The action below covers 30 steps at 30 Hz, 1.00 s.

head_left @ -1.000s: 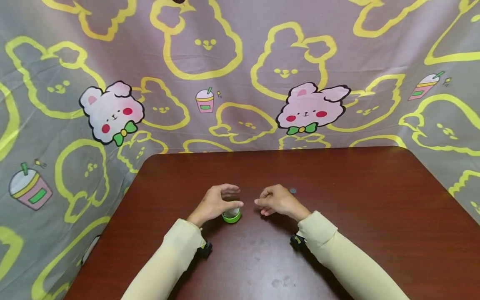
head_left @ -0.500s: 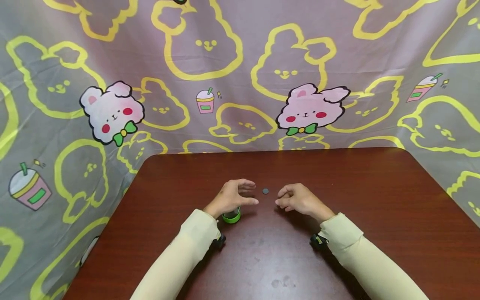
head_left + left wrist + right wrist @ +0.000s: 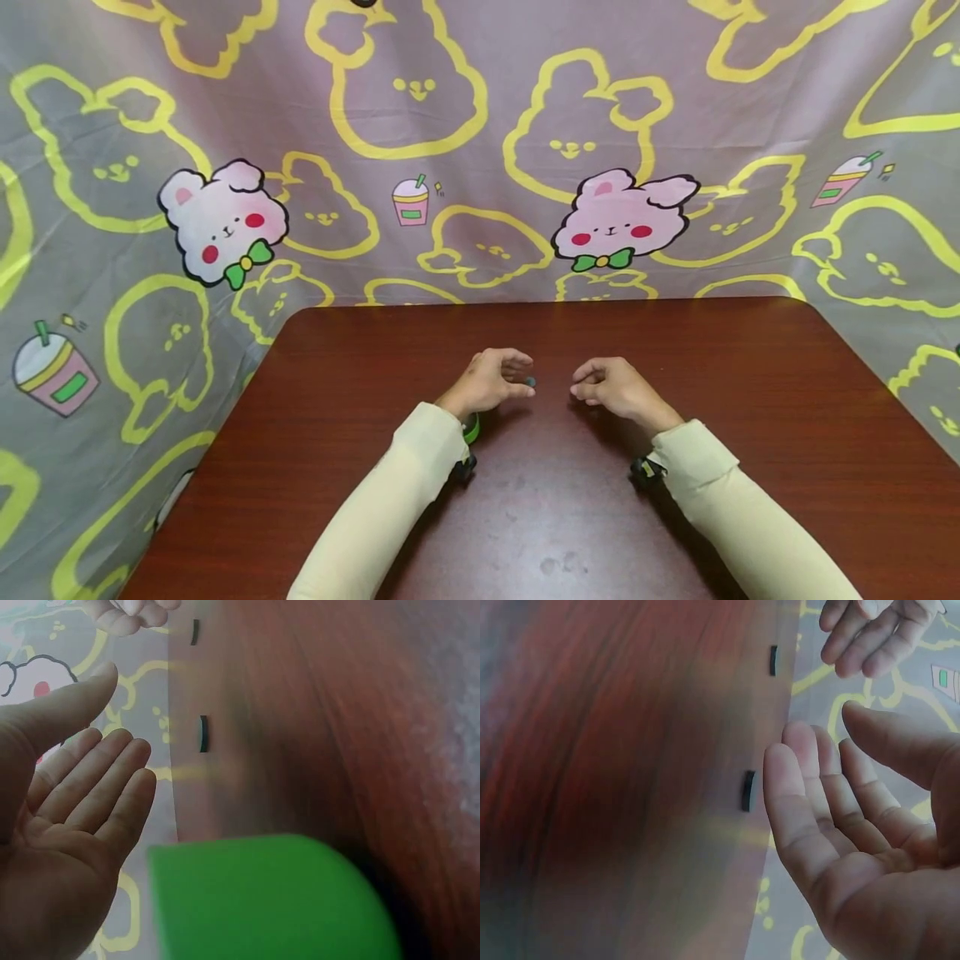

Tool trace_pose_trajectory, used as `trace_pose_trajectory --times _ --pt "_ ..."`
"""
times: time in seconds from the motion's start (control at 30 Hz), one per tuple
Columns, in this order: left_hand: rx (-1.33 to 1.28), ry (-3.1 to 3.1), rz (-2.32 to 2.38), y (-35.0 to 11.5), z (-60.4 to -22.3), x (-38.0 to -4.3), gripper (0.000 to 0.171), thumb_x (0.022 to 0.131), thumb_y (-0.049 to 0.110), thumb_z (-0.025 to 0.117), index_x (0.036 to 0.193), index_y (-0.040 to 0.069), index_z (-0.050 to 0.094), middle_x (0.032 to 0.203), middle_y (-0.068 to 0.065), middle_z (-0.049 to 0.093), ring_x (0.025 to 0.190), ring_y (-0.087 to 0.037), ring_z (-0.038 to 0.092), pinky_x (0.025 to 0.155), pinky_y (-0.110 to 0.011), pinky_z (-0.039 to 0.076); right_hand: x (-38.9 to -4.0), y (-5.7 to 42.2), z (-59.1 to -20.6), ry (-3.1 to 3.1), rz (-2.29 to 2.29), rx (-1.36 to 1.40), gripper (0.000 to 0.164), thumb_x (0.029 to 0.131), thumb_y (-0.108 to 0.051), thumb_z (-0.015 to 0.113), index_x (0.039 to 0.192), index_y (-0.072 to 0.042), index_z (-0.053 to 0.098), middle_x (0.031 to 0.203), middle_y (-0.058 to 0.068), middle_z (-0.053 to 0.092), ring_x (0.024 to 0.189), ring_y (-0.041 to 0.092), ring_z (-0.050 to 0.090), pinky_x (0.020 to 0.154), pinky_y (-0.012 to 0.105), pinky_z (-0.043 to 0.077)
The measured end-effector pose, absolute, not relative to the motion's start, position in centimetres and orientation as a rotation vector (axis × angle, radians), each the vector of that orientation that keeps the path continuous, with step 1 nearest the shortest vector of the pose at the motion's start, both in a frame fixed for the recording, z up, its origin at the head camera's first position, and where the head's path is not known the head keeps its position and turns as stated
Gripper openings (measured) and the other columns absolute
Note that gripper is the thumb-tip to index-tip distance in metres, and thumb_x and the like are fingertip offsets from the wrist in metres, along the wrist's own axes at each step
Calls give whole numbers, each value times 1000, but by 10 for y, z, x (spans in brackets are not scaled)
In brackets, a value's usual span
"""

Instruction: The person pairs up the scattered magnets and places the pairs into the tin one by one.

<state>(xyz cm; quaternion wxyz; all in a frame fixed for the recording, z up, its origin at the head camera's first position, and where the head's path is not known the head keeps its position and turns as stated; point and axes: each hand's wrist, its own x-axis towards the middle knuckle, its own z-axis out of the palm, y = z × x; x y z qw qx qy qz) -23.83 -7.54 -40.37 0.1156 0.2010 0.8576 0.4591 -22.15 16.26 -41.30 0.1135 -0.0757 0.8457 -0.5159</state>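
My left hand (image 3: 489, 383) hovers over the middle of the table, thumb apart from loosely bent fingers, holding nothing. Just beyond its fingertips shows a small dark disc (image 3: 530, 382). Opposite, my right hand (image 3: 621, 388) faces it with bare, gently bent fingers. The left wrist view has two thin dark discs edge-on on the table, a nearer disc (image 3: 203, 733) and a farther disc (image 3: 195, 632). Likewise, the right wrist view shows a near disc (image 3: 748, 790) beside the fingertips. A bright green round container (image 3: 472, 429) stands under my left wrist, mostly hidden by it.
The reddish-brown wooden table (image 3: 540, 508) is glossy and has rounded far corners. A patterned cloth (image 3: 495, 108) hangs right behind its far edge and along the left and right sides.
Both hands have shifted right and slightly away from me, staying apart. My left wrist now covers most of the green container, and the left fingers have come up to the small disc.
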Motion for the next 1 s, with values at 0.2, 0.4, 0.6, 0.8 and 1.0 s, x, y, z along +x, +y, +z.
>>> trace_pose_trajectory --times 0.2,0.4,0.6,0.8,1.0 --pt "611 2557 1296 -70 -409 -243 47 83 6 82 126 -2 64 120 -12 68 112 -27 65 94 -35 53 -224 171 -415 2578 -1448 -201 20 91 1 69 108 11 64 91 16 70 73 24 68 68 36 59" --pt "589 2585 1206 -66 -412 -246 45 84 5 81 126 0 65 119 -10 69 112 -25 65 94 -33 53 -227 177 -419 2676 -1372 -183 22 91 -1 70 109 9 65 89 14 71 67 20 65 60 30 53" --pt "559 2598 1185 -62 -413 -249 43 83 4 81 123 1 66 117 -9 69 112 -23 64 94 -32 52 -231 181 -422 2702 -1328 -162 22 91 -3 70 110 7 65 91 14 71 67 17 61 59 29 50" --pt "524 2636 1173 -58 -418 -252 41 83 3 81 121 1 68 116 -9 71 111 -22 64 96 -32 51 -236 184 -427 2717 -1324 -238 23 89 -1 71 109 8 67 99 18 71 73 18 64 62 28 52" --pt "476 2710 1180 -53 -424 -254 38 82 2 82 118 2 69 111 -7 73 110 -22 65 98 -32 49 -239 183 -434 2802 -1280 -376 23 85 -2 76 106 6 72 97 16 74 87 26 69 73 32 54"
